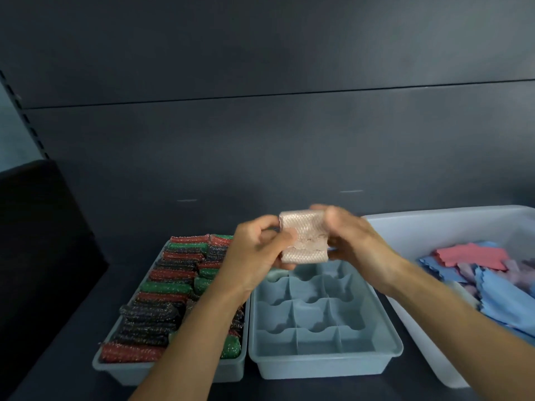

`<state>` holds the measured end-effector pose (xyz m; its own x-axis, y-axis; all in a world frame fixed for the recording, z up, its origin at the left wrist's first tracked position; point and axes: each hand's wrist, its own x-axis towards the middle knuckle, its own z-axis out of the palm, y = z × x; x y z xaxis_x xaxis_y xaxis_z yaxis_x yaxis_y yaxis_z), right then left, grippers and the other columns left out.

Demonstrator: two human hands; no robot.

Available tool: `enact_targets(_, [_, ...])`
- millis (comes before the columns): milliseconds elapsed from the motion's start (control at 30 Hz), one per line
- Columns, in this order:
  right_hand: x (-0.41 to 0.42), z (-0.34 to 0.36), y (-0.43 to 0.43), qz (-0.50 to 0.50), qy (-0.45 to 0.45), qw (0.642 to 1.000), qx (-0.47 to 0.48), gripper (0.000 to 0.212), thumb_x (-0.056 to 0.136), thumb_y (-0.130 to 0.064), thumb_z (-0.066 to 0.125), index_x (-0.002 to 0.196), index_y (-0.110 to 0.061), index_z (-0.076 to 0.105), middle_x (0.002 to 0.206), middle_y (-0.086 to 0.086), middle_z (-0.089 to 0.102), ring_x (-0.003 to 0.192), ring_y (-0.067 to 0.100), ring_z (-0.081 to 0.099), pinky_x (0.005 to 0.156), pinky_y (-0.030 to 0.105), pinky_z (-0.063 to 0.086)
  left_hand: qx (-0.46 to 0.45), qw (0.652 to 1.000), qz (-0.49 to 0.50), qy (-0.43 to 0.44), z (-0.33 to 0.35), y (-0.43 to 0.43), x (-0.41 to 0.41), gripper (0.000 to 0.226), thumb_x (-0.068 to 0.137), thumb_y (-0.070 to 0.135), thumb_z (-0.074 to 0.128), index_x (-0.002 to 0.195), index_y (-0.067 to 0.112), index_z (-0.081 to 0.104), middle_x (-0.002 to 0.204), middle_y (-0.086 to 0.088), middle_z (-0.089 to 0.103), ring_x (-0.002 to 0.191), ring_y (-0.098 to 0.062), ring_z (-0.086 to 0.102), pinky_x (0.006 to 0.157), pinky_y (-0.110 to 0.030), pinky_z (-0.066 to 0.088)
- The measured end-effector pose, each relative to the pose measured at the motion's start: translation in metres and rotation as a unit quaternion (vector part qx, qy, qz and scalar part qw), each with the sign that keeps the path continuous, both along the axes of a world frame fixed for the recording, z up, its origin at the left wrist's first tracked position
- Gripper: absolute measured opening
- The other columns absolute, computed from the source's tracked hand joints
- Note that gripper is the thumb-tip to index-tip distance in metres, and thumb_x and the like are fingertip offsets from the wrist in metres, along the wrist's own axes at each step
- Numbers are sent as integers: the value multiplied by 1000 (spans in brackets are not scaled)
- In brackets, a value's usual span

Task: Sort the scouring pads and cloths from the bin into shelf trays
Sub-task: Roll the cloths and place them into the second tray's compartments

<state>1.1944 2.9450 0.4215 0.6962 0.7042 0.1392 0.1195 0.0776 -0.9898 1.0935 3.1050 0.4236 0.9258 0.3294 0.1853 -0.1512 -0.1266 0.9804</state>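
Note:
Both hands hold a folded pale pink textured cloth [304,235] in the air above the far end of the divided grey-blue tray [324,369]. My left hand [257,250] grips its left edge and my right hand [350,235] grips its right edge. The divided tray's compartments hold nothing. To its left, another grey-blue tray [127,371] is packed with rows of red, green and black glittery scouring pads [162,296]. At the right stands a white bin [428,227] with blue and pink cloths [474,261] inside.
The trays and bin rest on a dark shelf [63,357] with a dark back panel [260,140]. A black block [37,227] stands at the left end of the shelf.

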Motion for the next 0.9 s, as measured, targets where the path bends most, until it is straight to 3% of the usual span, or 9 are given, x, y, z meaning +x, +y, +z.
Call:
enact_targets(133, [-2, -6, 4, 29, 40, 998, 32, 24, 87, -4, 63, 111, -5, 66, 68, 17, 62, 48, 20, 54, 47, 25, 46, 11, 999, -4, -30, -9, 3, 0, 18, 92, 8, 64, 110, 11, 63, 80, -16, 74, 60, -28, 69, 53, -29, 57])
enact_targets(233, [1, -5, 5, 61, 129, 986, 84, 25, 82, -1, 59, 102, -9, 70, 60, 16, 58, 40, 17, 49, 40, 21, 41, -91, 994, -43, -34, -14, 7, 3, 23, 88, 3, 65, 109, 13, 68, 79, -17, 71, 58, -23, 66, 53, -27, 56])
enact_targets(333, [4, -4, 10, 83, 201, 970, 107, 29, 77, 3, 54, 83, -15, 76, 59, 18, 62, 37, 20, 56, 39, 24, 48, -157, 983, -88, -36, -15, 11, 8, 23, 85, -1, 61, 97, 12, 76, 75, -13, 66, 58, -18, 63, 52, -26, 55])
enact_targets(400, [10, -6, 13, 96, 234, 962, 101, 32, 78, 1, 46, 79, -13, 74, 64, 22, 64, 43, 25, 62, 42, 28, 53, -167, 980, -100, -24, -15, 16, 13, 30, 91, -4, 52, 93, 12, 77, 75, -13, 65, 59, -18, 62, 52, -27, 55])
enact_targets(500, [20, -6, 13, 111, 244, 961, 69, 25, 80, -16, 46, 84, -10, 70, 74, 27, 64, 55, 33, 67, 51, 32, 57, -137, 984, -117, 0, -14, 23, 19, 22, 92, 12, 55, 90, 12, 77, 81, -12, 65, 65, -17, 61, 54, -29, 56])
enact_targets(567, [26, -10, 15, 100, 163, 981, 27, 12, 82, -21, 60, 89, -12, 66, 80, 23, 65, 61, 31, 66, 58, 31, 57, -78, 991, -108, 22, -15, 28, 25, 8, 87, 11, 67, 90, 11, 75, 83, -12, 63, 68, -19, 61, 59, -30, 57])
enact_targets(700, [49, -18, 22, 26, -51, 989, -136, 28, 77, -4, 72, 100, -12, 58, 78, 10, 68, 64, 17, 60, 60, 20, 46, 87, 991, -80, 65, -28, 42, 47, 25, 82, -4, 68, 100, 15, 67, 90, -12, 64, 69, -24, 63, 67, -35, 56])
enact_targets(800, [68, -30, 31, -17, -163, 951, -263, 21, 72, -10, 74, 86, -22, 65, 74, 0, 65, 61, 10, 55, 62, 29, 45, 236, 965, -54, 98, -43, 49, 71, 31, 75, -1, 73, 96, 20, 65, 86, -5, 66, 66, -17, 60, 67, -43, 56])
enact_targets(900, [78, -50, 44, -29, -268, 881, -388, 17, 68, -24, 73, 76, -28, 59, 74, -10, 62, 70, 13, 57, 69, 31, 48, 343, 930, -28, 125, -61, 49, 91, 31, 67, 3, 76, 88, 24, 68, 78, 4, 68, 66, -14, 61, 70, -45, 58])
